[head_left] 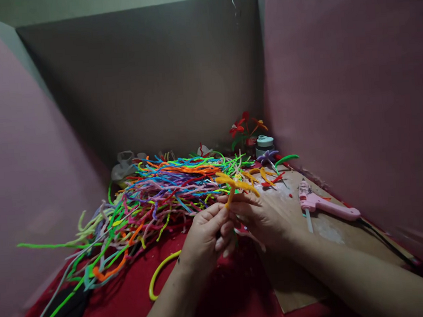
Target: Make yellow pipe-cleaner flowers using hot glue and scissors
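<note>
Between my two hands is a yellow-orange pipe cleaner flower (pixel 235 182), its petals spread at the top and its stem running down into my fingers. My left hand (pixel 214 228) pinches the stem low down, thumb uppermost. Close against it, my right hand (pixel 253 216) has its fingers closed at the same stem, though the fingertips are partly hidden. Behind the hands lies a big heap of many-coloured pipe cleaners (pixel 177 180). A yellow pipe cleaner (pixel 155 278) curves out from beneath my left wrist.
A pink glue gun (pixel 327 206) rests on a cardboard sheet (pixel 295 278) at the right, its cord trailing off. Yellow-orange pieces (pixel 265 175) and a purple flower (pixel 268 157) lie behind. Red flowers (pixel 245 127) and a lidded jar (pixel 264 145) stand at the back. Pink walls rise on both sides.
</note>
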Motion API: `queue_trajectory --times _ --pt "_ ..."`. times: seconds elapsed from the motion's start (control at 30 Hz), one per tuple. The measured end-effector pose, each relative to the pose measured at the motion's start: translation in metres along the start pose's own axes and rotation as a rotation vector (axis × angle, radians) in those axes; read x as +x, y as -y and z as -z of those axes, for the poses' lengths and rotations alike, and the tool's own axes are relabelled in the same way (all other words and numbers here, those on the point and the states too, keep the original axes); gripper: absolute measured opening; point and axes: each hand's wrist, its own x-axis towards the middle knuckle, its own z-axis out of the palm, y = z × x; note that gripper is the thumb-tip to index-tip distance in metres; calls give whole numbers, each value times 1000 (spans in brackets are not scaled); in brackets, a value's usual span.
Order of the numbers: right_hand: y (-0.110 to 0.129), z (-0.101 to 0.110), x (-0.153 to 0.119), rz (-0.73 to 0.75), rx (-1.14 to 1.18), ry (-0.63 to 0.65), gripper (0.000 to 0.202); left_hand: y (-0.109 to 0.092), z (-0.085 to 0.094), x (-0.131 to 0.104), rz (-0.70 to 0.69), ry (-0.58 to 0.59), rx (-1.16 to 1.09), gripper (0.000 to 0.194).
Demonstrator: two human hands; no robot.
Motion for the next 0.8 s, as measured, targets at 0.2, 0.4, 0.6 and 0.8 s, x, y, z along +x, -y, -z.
queue_trajectory --times 0.2,0.4,0.6,0.8 --pt "-11 1 -1 -107 225 32 8 -1 1 0 18 -12 138 24" --pt "5 -4 -6 8 141 -81 5 5 1 -4 -354 -201 804 24" --pt "18 -8 -10 63 13 -125 7 11 0 -4 -418 -227 797 23" --pt "10 -5 -10 57 61 -59 9 10 -4 -3 -261 -176 518 15"
